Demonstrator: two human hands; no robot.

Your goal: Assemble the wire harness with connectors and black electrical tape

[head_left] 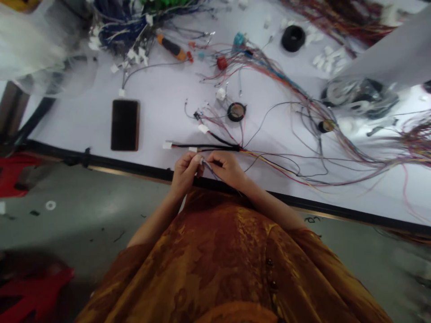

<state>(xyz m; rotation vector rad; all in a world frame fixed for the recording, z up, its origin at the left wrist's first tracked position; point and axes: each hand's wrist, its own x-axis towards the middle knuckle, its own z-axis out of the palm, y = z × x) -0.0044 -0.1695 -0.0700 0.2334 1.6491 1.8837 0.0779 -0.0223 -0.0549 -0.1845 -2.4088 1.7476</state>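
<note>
Head view, thin wire [210, 170], slanting down-right from left hand [186, 171]

At six o'clock the garment [215, 255] is rust-brown, mottled with gold in a leafy pattern. The desk [158, 121] is white, its edging [319, 203] black. The wire [210, 168] at the centre is greyish lilac. At ten, the phone [124, 125] is black with a brown side; at eleven, the tool handle [171, 47] is orange and black; at twelve, one connector [222, 62] is red, another [239, 39] teal; at one, the tape roll [292, 46] is plain black.
</note>
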